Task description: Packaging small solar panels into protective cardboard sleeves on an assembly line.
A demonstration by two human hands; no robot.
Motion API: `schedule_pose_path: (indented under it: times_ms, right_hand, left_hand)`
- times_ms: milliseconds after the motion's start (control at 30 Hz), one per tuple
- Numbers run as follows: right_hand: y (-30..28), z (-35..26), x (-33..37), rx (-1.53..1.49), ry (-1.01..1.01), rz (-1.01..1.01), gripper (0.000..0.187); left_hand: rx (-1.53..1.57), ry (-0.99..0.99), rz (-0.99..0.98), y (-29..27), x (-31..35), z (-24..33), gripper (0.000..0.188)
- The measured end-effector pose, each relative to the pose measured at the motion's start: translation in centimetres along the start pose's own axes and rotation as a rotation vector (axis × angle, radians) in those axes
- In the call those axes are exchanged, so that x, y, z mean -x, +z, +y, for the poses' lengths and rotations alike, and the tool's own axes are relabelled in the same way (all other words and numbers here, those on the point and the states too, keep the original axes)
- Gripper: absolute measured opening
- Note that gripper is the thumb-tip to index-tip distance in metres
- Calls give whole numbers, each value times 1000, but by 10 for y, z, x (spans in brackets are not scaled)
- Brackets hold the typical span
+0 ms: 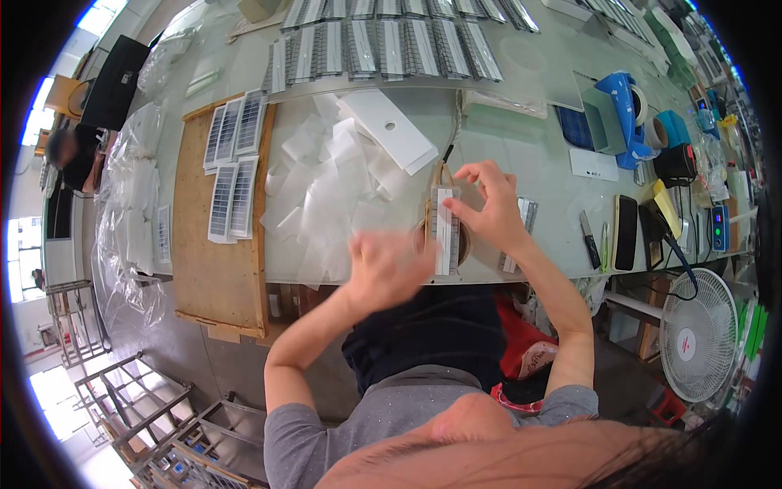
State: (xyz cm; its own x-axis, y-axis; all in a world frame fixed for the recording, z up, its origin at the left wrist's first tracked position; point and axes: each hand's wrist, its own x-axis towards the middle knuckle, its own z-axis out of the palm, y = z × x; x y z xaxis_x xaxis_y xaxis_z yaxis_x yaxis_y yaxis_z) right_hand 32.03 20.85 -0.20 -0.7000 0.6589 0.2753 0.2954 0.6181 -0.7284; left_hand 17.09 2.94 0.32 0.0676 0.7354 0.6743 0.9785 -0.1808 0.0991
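Observation:
A narrow grey panel with a white lengthwise strip lies near the table's front edge, over a round brown object that it mostly hides. My right hand is at the panel's upper right; its thumb and index finger are curved and apart, the thumb tip close to the panel. Whether it touches cannot be made out. At the panel's lower left is my left hand, smeared by motion, so its fingers do not show clearly. A similar grey panel lies partly behind my right wrist.
Translucent white sheets are piled left, beside a white block with a hole. Several small panels rest on a wooden board. Rows of grey strips line the back. Rightward lie a knife, a phone and a blue tape dispenser.

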Motion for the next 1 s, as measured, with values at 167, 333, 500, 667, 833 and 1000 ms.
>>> schedule_pose_path:
  times_ms: [167, 333, 500, 667, 833, 1000]
  right_hand:
    - [-3, -3, 4, -7, -53, 22, 37]
    - [-12, 2, 12, -4, 29, 12, 32]
    - [-12, -4, 8, -59, 30, -10, 28]
    - [-11, -6, 3, -732, 276, -69, 22]
    - [-3, -8, 21, -762, 497, -152, 23]
    - [7, -1, 36, -114, 116, 69, 24]
  left_hand:
    - [166, -457, -179, 35, -75, -71, 41]
    - [466, -621, -508, 34, -79, -99, 42]
    - [736, -905, -424, 21, -88, -105, 32]
    - [443, -265, 45, 8, -45, -35, 15]
    - [589, 73, -180, 0, 6, -5, 27]
    - [689, 4, -224, 9, 28, -2, 25]
